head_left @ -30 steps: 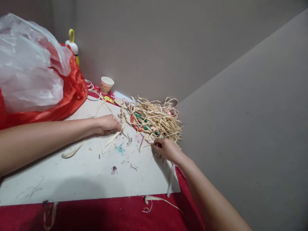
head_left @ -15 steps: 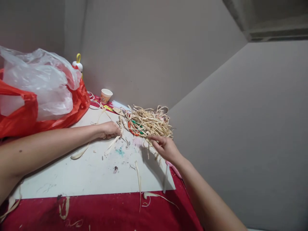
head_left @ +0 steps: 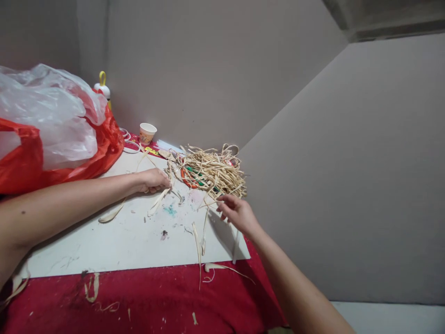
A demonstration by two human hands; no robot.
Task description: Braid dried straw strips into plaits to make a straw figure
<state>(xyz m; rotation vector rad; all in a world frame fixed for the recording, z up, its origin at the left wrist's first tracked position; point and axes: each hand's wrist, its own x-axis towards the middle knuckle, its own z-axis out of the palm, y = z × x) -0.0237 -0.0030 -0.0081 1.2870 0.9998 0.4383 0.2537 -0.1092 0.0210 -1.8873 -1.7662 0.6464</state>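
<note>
A tangled pile of pale straw strips [head_left: 212, 171] lies at the far right of a white board [head_left: 125, 241], with red and green pieces showing inside it. My left hand [head_left: 153, 181] rests on the board at the pile's left edge, fingers curled shut on the end of a straw strip. My right hand [head_left: 236, 211] is raised just in front of the pile, fingers pinched on a thin straw strand that hangs down toward the board.
A red and clear plastic bag [head_left: 52, 134] bulks at the left. A paper cup [head_left: 147, 133], white rings [head_left: 130, 146] and a white bottle with yellow handle [head_left: 102, 86] stand near the wall. Loose strips lie on the red cloth [head_left: 146, 301]. Walls close in behind and right.
My right hand has lifted from the pile's near edge and drawn a strand out toward me. A long strip now lies across the board's front edge. My left hand stays put.
</note>
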